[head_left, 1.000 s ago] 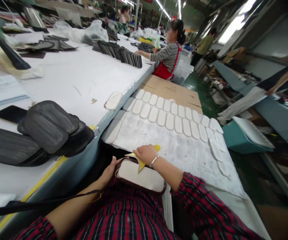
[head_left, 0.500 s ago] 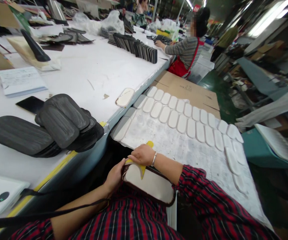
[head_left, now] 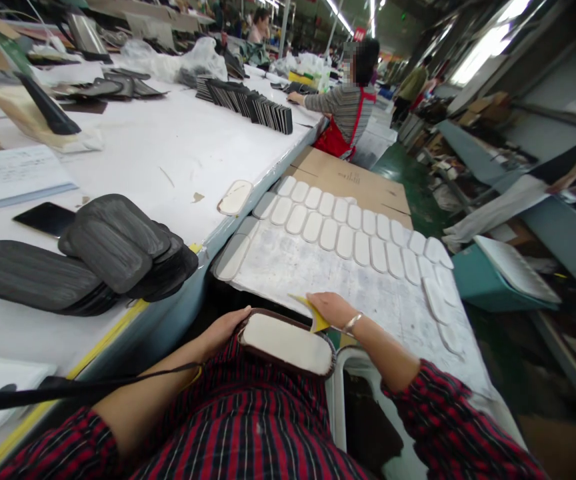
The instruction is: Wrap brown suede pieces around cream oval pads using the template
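My left hand (head_left: 227, 328) grips the left end of a rounded-oblong piece (head_left: 288, 343) with a cream-white face and a dark brown edge. This piece lies tilted in front of my striped shirt. My right hand (head_left: 332, 309), with a bracelet at the wrist, is closed on a thin yellow scraper (head_left: 319, 321). The scraper is just above the upper right edge of the oblong piece; whether they touch I cannot tell. Below my right forearm is a white tub (head_left: 339, 407) with something dark brown inside.
Rows of white oblong pads (head_left: 329, 233) lie on a board (head_left: 288, 267) ahead. On the white table (head_left: 133, 160) at left are stacked dark oblong pieces (head_left: 113, 243), a phone (head_left: 44, 219) and a notepad (head_left: 21, 175). A co-worker (head_left: 351, 103) sits farther along the table.
My right hand and the yellow scraper have moved right, off the white face and away from my left hand. The white tub now shows more. The view has shifted slightly.
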